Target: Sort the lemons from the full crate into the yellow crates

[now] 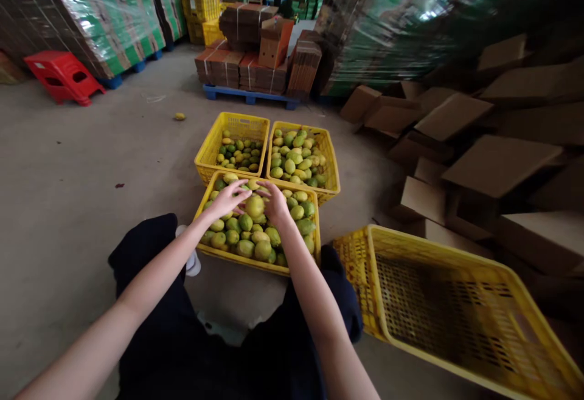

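Grey floor [91,169] — a red stool [64,72] near a film-wrapped green stack [107,11] — brown cartons [499,166] heaped at right

A grey concrete floor [91,217] carried everything. Near its middle, a front yellow crate [255,264] sat just before a rear left crate [244,125] and a rear right crate [334,166]. A fourth crate [358,266] lay toward the near right corner, and cardboard boxes [502,163] were heaped along the right edge. A red stool [66,78] stood near the far left corner, a blue pallet [250,96] toward the far edge, and a loose fruit [180,117] lay between them.
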`<action>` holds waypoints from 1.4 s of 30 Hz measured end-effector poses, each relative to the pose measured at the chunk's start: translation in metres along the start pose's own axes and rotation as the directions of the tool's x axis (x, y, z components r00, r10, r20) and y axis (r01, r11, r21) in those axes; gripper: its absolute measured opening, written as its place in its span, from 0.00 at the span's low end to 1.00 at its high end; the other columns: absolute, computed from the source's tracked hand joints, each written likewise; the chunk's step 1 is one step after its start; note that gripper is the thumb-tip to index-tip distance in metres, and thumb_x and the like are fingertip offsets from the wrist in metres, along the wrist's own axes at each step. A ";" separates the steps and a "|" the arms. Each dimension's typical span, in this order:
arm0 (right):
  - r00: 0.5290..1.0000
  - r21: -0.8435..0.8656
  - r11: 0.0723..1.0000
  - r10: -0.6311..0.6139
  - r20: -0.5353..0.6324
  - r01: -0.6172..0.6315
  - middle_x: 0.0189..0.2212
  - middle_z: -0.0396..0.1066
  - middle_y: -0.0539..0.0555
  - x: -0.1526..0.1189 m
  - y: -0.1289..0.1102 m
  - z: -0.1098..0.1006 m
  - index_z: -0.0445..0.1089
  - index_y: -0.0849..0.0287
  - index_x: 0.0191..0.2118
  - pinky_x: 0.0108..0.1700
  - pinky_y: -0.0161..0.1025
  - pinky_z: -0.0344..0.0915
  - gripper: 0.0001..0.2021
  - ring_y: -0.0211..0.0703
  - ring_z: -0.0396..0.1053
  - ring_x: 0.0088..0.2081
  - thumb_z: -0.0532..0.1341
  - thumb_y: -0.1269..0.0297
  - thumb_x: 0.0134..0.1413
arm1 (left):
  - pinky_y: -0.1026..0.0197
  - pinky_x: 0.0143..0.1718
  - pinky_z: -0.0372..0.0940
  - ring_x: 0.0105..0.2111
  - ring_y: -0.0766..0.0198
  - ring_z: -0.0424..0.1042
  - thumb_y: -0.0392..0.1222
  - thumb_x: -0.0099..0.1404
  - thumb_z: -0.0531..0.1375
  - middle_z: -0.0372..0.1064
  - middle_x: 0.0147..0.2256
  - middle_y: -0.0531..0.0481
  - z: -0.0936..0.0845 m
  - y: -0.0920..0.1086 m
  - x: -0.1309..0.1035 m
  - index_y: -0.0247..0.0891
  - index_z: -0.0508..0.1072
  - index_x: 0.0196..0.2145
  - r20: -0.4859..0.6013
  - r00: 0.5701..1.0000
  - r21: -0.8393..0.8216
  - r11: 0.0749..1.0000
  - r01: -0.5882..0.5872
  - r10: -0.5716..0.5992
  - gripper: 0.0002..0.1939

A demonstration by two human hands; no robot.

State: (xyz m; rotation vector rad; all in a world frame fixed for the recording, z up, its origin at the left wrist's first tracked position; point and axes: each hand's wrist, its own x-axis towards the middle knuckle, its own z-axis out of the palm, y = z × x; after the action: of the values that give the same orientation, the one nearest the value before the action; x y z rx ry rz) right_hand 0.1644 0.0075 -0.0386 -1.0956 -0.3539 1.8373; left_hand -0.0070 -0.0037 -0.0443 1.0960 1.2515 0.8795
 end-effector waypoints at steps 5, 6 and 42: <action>0.964 0.053 0.984 0.158 0.214 -0.173 0.23 0.73 0.54 -0.014 0.006 0.009 0.73 0.61 0.31 0.20 0.36 0.65 0.13 0.40 0.66 0.20 0.59 0.55 0.55 | 0.55 0.39 0.75 0.34 0.59 0.79 0.48 0.68 0.57 0.74 0.48 0.45 -0.010 0.023 0.013 0.42 0.73 0.51 -0.097 0.986 0.052 0.990 -0.127 0.132 0.16; 0.963 0.085 0.981 0.153 0.221 -0.176 0.23 0.73 0.54 -0.015 0.004 0.008 0.72 0.60 0.30 0.19 0.35 0.64 0.12 0.40 0.66 0.20 0.60 0.56 0.53 | 0.53 0.43 0.74 0.37 0.58 0.79 0.47 0.68 0.57 0.74 0.48 0.46 -0.014 0.015 0.017 0.42 0.73 0.49 -0.132 0.984 0.118 0.987 -0.106 0.121 0.14; 0.804 -0.066 0.806 -0.573 0.161 0.588 0.37 0.77 0.49 -0.029 -0.024 -0.008 0.74 0.51 0.44 0.46 0.42 0.72 0.23 0.44 0.75 0.39 0.76 0.61 0.37 | 0.59 0.43 0.75 0.51 0.55 0.74 0.39 0.57 0.70 0.66 0.58 0.41 -0.001 0.025 0.004 0.46 0.63 0.62 0.094 0.715 0.249 0.679 -0.691 0.693 0.36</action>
State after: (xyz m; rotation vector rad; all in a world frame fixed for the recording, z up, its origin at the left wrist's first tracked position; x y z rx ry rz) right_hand 0.1892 -0.0051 -0.0122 -0.8124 -0.7919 1.3438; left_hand -0.0058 0.0069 -0.0216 1.8591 0.9609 1.3016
